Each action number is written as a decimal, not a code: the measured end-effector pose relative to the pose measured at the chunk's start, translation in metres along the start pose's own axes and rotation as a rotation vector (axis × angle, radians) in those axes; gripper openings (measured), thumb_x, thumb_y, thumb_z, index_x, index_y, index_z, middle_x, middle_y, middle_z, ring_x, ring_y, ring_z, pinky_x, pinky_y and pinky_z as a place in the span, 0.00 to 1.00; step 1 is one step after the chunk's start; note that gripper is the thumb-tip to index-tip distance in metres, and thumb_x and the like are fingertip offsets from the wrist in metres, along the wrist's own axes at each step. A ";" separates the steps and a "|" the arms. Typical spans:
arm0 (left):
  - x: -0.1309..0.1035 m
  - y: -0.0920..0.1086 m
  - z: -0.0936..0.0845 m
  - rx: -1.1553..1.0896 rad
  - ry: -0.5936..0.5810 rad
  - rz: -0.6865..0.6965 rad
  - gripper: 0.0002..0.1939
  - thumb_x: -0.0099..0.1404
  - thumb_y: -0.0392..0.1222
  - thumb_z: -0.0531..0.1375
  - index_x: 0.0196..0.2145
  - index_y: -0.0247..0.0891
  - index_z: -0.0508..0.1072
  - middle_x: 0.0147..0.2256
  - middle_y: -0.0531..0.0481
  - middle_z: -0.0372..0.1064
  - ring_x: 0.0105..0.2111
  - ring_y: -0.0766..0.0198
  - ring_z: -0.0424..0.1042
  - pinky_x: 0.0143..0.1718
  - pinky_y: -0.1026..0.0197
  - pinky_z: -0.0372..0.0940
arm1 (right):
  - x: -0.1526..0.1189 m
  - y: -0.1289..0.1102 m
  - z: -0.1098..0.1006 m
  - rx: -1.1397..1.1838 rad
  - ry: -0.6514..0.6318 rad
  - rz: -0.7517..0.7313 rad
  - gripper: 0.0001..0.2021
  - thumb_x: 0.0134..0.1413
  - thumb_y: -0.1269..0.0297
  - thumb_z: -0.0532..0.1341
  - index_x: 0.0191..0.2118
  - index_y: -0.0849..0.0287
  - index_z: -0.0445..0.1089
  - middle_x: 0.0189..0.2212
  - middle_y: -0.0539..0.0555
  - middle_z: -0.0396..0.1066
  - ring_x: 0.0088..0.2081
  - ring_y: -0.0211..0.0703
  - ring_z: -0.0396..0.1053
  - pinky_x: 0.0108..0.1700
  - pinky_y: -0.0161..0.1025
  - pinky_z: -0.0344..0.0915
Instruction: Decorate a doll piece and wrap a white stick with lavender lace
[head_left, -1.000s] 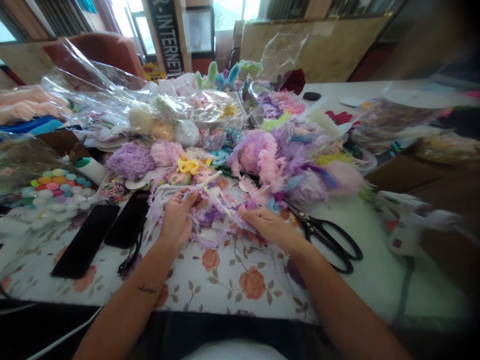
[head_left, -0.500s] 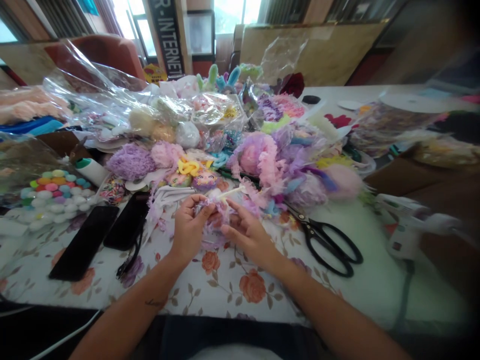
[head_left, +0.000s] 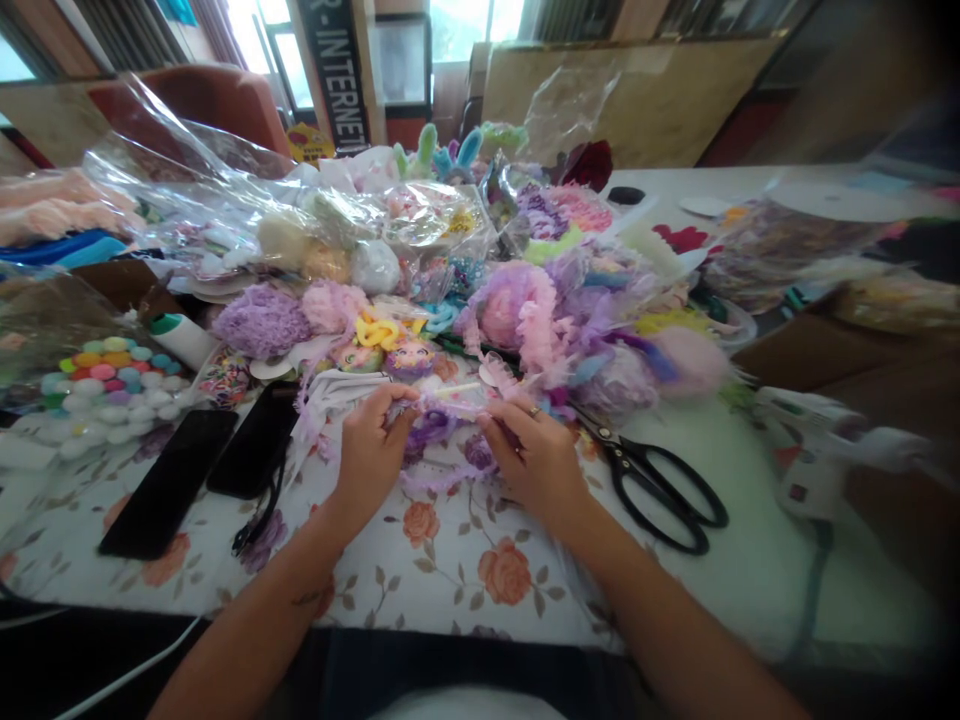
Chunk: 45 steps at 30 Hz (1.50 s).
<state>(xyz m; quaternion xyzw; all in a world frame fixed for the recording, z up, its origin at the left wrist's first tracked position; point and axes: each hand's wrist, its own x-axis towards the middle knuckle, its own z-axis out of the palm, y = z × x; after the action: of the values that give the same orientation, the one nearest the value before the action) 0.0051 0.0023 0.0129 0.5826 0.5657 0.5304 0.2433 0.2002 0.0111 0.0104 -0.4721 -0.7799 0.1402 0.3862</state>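
A strand of fuzzy lilac yarn (head_left: 452, 402) stretches between my two hands over the flowered tablecloth. My left hand (head_left: 375, 440) pinches one end, thumb against fingers. At the other end my right hand (head_left: 536, 445), with a ring on one finger, has its fingers closed on the strand. Loops of the same yarn hang below and lie on the cloth. A thin pale stick (head_left: 459, 388) shows just beyond the strand; whether it touches the yarn I cannot tell. Two small doll heads (head_left: 410, 360) with yellow pieces on top sit behind my hands.
Black-handled scissors (head_left: 667, 495) lie right of my right hand, a white glue gun (head_left: 806, 440) farther right. Two dark phones (head_left: 169, 485) are at left, near a bag of colourful pompoms (head_left: 112, 385). Behind is a heap of yarn balls (head_left: 262, 322) and clear plastic bags (head_left: 225, 190).
My hands have moved apart sideways, the right one farther. The yarn, bunched between the fingers before, is now drawn out in a line between them.
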 end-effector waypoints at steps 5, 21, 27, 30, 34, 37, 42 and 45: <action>0.004 -0.006 -0.001 0.080 -0.231 0.235 0.11 0.63 0.34 0.55 0.36 0.43 0.77 0.39 0.46 0.75 0.44 0.56 0.70 0.50 0.57 0.61 | 0.002 -0.003 -0.005 0.073 -0.059 0.004 0.13 0.62 0.60 0.54 0.27 0.57 0.68 0.27 0.53 0.65 0.28 0.40 0.63 0.33 0.37 0.60; 0.002 0.008 -0.006 -0.527 -0.609 -0.281 0.07 0.51 0.37 0.69 0.28 0.37 0.76 0.33 0.47 0.75 0.34 0.62 0.72 0.34 0.64 0.66 | 0.009 0.003 -0.006 0.950 -0.436 0.692 0.19 0.47 0.47 0.64 0.23 0.58 0.62 0.17 0.43 0.54 0.18 0.31 0.49 0.19 0.32 0.45; 0.004 0.009 0.000 -0.757 -0.464 -0.471 0.14 0.47 0.38 0.71 0.23 0.35 0.68 0.28 0.52 0.71 0.26 0.69 0.69 0.28 0.67 0.63 | 0.004 -0.013 0.000 0.928 -0.622 0.612 0.14 0.53 0.53 0.59 0.26 0.59 0.64 0.17 0.44 0.60 0.16 0.29 0.51 0.17 0.30 0.47; 0.005 0.006 0.001 -0.702 -0.382 -0.463 0.13 0.51 0.38 0.69 0.25 0.36 0.65 0.26 0.53 0.69 0.26 0.69 0.69 0.29 0.67 0.63 | 0.004 -0.012 0.001 0.936 -0.532 0.608 0.12 0.57 0.53 0.56 0.33 0.58 0.66 0.23 0.47 0.67 0.16 0.30 0.56 0.16 0.30 0.49; 0.005 0.000 0.004 -0.562 -0.362 -0.408 0.12 0.56 0.40 0.66 0.35 0.38 0.67 0.28 0.55 0.69 0.28 0.69 0.69 0.34 0.65 0.64 | 0.005 -0.008 0.001 0.848 -0.500 0.516 0.19 0.62 0.50 0.50 0.29 0.58 0.67 0.18 0.47 0.65 0.16 0.31 0.57 0.17 0.31 0.50; 0.005 -0.001 0.006 -0.520 -0.375 -0.428 0.16 0.57 0.39 0.64 0.44 0.38 0.69 0.32 0.53 0.71 0.29 0.68 0.68 0.34 0.65 0.63 | 0.005 -0.008 0.000 0.803 -0.538 0.458 0.19 0.59 0.48 0.56 0.26 0.59 0.65 0.17 0.46 0.63 0.16 0.30 0.55 0.17 0.31 0.49; 0.008 0.002 0.004 -0.600 -0.304 -0.577 0.13 0.56 0.34 0.60 0.41 0.37 0.73 0.26 0.54 0.68 0.25 0.69 0.64 0.26 0.67 0.59 | 0.006 -0.008 -0.004 0.757 -0.616 0.467 0.16 0.54 0.53 0.62 0.24 0.60 0.63 0.16 0.44 0.59 0.16 0.28 0.53 0.17 0.30 0.47; 0.011 0.002 0.000 -0.741 -0.261 -0.618 0.06 0.56 0.34 0.60 0.34 0.35 0.73 0.24 0.54 0.63 0.22 0.71 0.59 0.22 0.69 0.56 | 0.009 -0.004 -0.012 0.785 -0.671 0.531 0.14 0.54 0.54 0.62 0.29 0.61 0.67 0.18 0.45 0.65 0.14 0.27 0.54 0.15 0.28 0.47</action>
<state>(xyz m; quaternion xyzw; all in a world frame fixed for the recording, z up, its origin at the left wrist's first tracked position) 0.0037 0.0126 0.0181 0.3236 0.4501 0.5216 0.6485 0.2041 0.0149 0.0245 -0.4026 -0.6039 0.6532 0.2155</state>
